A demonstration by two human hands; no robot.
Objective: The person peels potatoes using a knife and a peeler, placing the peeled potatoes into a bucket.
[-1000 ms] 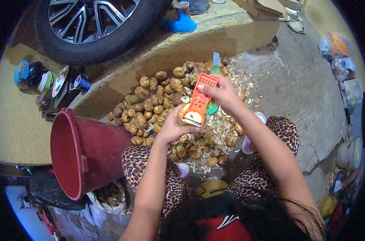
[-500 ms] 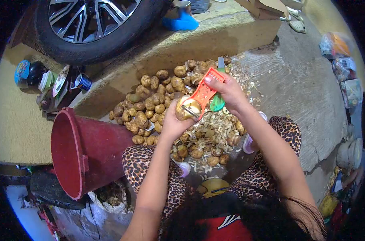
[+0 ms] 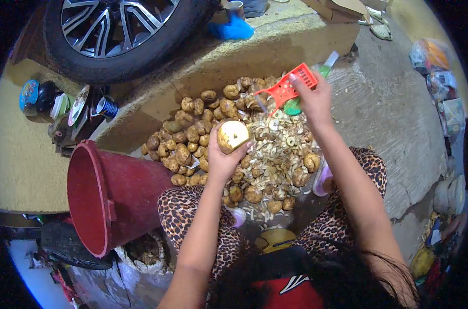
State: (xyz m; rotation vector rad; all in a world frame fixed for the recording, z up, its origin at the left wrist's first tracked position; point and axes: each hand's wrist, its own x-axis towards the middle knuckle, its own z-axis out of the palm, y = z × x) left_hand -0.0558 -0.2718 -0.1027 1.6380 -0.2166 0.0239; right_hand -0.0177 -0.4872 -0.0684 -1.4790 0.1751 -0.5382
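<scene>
I have the following under the head camera:

1. Left hand (image 3: pixel 221 159): I have it closed around one potato (image 3: pixel 235 133), thumb at the lower right; pale peeled face turned up, marked by a small dark spot, brown skin along the side nearest the palm

2. Right hand (image 3: pixel 316 100): above and to the right of the left; I have it gripping two items together

2a. Peeler (image 3: pixel 295 84): orange, under the right thumb, forked head pointing toward the left hand, apart from the potato

2b. Knife (image 3: pixel 324 70): green handle, pale blade pointing away beyond the right hand

3. Pile (image 3: pixel 182 153): brown potatoes, beyond and left of the left hand

4. Peelings (image 3: pixel 275 159): pale scraps and slices, spread below and between the hands, some potatoes among them

5. Floor (image 3: pixel 383 118): grey, bare stretch to the right of the right hand

6. Bucket (image 3: pixel 136 190): red, well left of the left hand; I cannot tell whether upright or tilted

7. Ledge (image 3: pixel 290 51): yellowish, beyond both hands

8. Wheel (image 3: pixel 133 67): black tyre, silver spokes, beyond and left of the left hand
</scene>
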